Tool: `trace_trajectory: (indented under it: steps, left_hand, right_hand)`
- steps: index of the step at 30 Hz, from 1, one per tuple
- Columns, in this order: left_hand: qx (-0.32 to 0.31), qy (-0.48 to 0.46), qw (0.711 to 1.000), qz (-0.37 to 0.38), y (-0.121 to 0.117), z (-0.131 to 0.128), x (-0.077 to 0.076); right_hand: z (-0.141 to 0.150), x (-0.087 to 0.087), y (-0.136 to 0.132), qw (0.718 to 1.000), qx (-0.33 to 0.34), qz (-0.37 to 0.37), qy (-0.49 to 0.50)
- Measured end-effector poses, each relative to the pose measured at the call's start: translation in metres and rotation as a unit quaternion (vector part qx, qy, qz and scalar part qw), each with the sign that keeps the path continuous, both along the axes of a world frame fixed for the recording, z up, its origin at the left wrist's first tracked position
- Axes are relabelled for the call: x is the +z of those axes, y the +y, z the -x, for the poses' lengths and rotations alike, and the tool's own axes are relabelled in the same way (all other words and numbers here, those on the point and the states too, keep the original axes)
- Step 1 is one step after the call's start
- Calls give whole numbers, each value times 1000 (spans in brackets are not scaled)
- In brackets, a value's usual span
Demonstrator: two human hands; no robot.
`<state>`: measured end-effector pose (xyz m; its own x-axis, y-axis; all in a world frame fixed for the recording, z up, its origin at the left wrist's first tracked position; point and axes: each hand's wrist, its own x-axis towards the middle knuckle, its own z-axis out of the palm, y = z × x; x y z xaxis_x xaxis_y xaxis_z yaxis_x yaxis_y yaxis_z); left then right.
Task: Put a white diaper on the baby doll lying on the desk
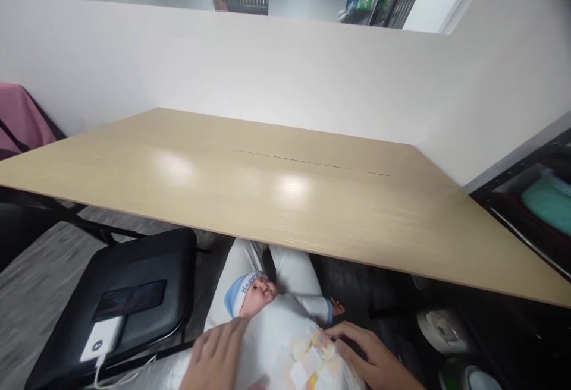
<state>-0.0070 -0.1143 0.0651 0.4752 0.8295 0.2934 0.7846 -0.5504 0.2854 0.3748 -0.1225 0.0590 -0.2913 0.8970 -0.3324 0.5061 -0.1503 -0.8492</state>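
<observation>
A baby doll lies face up across the lap, wearing a light blue cap marked "Happy" and a white top with blue cuffs. Around its lower body is a white diaper with a coloured print on the front. My left hand curls over the doll's near side, just below its head. On the other side, my right hand has its fingers and thumb closed at the diaper's upper edge. The doll's legs and the undersides of both hands are hidden.
A wide wooden table spans the front, its edge just over the knees. On the left a black stool carries a phone and a white power bank with a cable. Dark shelving stands at right.
</observation>
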Motion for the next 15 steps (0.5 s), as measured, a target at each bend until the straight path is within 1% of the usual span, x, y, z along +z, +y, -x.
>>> trace_trajectory:
  steps: [1,2,3,4,6,8,11,13,15]
  left_hand:
    - [-52,-43,998,3,7,-15,-3]
    - [-108,-77,990,53,14,-32,-5]
    - [-166,-110,975,99,20,-50,-7]
    - [-210,-141,959,126,25,-68,-8]
    - [-260,-143,942,155,32,-98,-13]
    - [-274,-114,944,147,34,-117,-19]
    - [-265,-91,950,135,34,-125,-25]
    - [-262,-101,949,146,36,-123,-21]
    - [-258,-126,942,176,39,-118,-11]
  right_hand:
    - [4,0,2,1000,-5,-1,5]
    - [8,0,6,1000,-10,-1,9]
    - [11,-1,10,1000,-14,-3,11]
    - [14,-2,14,1000,-14,-8,7]
    - [16,-5,20,1000,-10,-23,-11]
    - [17,-9,23,999,-5,-41,-27]
    - [17,-17,22,997,-19,-63,-30]
    - [14,-26,20,996,-40,-77,-29]
    - [10,-39,19,994,-65,-84,-29]
